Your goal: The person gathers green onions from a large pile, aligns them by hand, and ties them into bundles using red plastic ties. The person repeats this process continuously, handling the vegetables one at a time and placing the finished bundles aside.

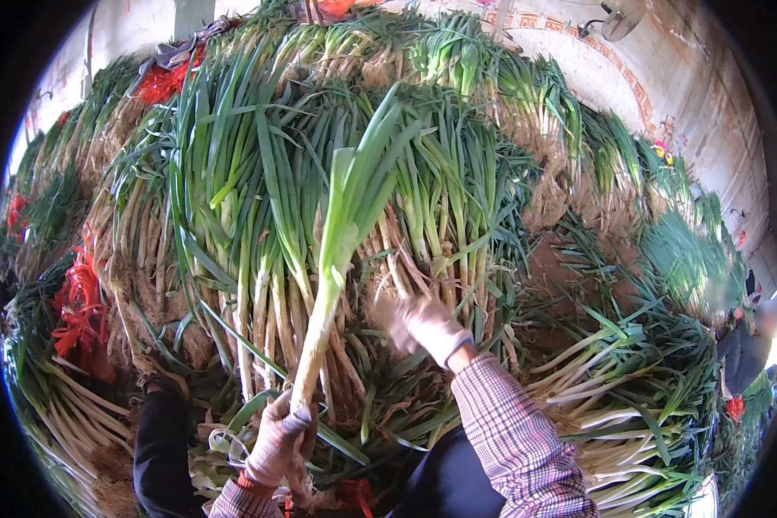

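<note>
My gloved left hand (280,435) grips a thick green onion (320,311) by the lower end of its pale stalk. The onion tilts up and slightly right, its green leaves reaching over the pile, and its roots hang below my fist. My gloved right hand (427,329), blurred, is to the right of the stalk and apart from it. Its fingers look curled, but whether they hold anything is unclear. Just ahead of both hands leans a large heap of green onions (278,285), leaves up and earthy roots down.
Stripped pale-stalked onions (628,447) lie at right, and more pale stalks (81,414) at lower left. Red plastic twine (83,311) hangs at left. Loose leaves litter the ground around my legs. A patterned wall (680,78) rises behind. Another person (744,356) is at far right.
</note>
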